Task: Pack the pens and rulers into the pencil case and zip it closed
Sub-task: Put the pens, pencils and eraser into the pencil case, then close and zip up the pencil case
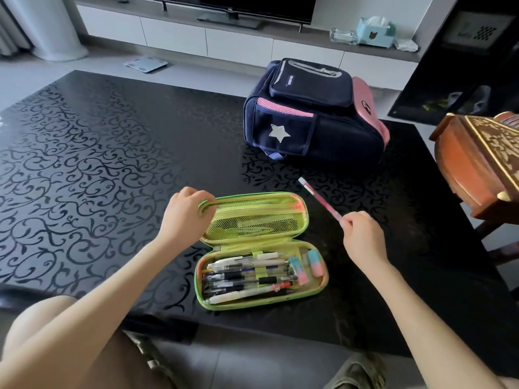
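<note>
A green pencil case (320, 287) lies open on the black table (92, 164). Its near half holds several pens (247, 279) under an elastic strap and two pink-and-blue erasers (316, 262). Its far half is a lid with a mesh pocket (252, 220), and something flat shows behind the mesh. My left hand (186, 211) grips the left corner of the lid. My right hand (362, 234) is to the right of the case and pinches the near end of a pink ruler (320, 199), which angles up and away to the left.
A navy and pink backpack (311, 113) with a silver star lies on the table behind the case. A carved wooden box (477, 161) stands at the right edge. A TV stand and a tissue box (376, 32) are beyond the table.
</note>
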`<state>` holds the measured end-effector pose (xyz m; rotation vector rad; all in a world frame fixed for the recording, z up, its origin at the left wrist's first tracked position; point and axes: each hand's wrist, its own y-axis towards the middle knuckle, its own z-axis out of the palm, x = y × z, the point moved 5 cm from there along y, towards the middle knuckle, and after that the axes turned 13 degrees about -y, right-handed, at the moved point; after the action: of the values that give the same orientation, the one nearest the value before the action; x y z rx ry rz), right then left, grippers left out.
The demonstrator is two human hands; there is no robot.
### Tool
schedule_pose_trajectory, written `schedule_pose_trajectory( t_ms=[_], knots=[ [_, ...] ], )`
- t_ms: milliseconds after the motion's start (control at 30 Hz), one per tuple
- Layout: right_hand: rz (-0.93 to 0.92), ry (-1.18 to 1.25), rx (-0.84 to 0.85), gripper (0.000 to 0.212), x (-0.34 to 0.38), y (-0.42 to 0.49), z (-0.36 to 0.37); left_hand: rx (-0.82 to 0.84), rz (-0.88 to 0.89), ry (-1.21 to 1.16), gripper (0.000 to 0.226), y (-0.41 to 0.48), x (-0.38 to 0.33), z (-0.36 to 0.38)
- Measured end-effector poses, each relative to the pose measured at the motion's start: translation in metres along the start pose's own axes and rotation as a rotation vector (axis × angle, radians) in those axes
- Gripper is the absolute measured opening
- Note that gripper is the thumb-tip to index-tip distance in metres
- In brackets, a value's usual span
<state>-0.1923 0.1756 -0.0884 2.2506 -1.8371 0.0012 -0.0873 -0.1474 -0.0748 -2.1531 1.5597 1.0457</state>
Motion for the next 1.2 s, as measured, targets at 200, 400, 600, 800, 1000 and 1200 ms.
schedule_pose_trajectory(
  t_ms=[200,400,600,800,1000,1200],
  knots=[
    [-0.568,0.229,0.043,0.02,0.061,-0.064,-0.029,0.071,-0.337,-0.224,0.04,-0.013,0.04,-0.008],
    [-0.768,-0.079,-0.066,0.003,0.092,-0.087,-0.009,0.151,-0.523,-0.52,0.041,0.001,0.03,0.009],
    [-0.639,0.049,-0.037,0.019,0.086,-0.089,-0.022,0.224,-0.444,-0.646,0.031,0.016,-0.003,0.014],
    [-0.198,0.234,-0.165,0.028,0.034,-0.063,-0.049,0.377,0.312,-0.167,0.032,-0.04,-0.06,-0.02],
    [-0.386,0.197,0.213,0.06,0.039,-0.072,-0.031,0.449,0.51,-0.052,0.033,-0.11,-0.023,-0.007],
    [-0.507,0.231,0.191,0.041,0.054,-0.098,-0.021,0.453,0.387,0.333,0.1,-0.1,-0.026,0.006]
  ],
)
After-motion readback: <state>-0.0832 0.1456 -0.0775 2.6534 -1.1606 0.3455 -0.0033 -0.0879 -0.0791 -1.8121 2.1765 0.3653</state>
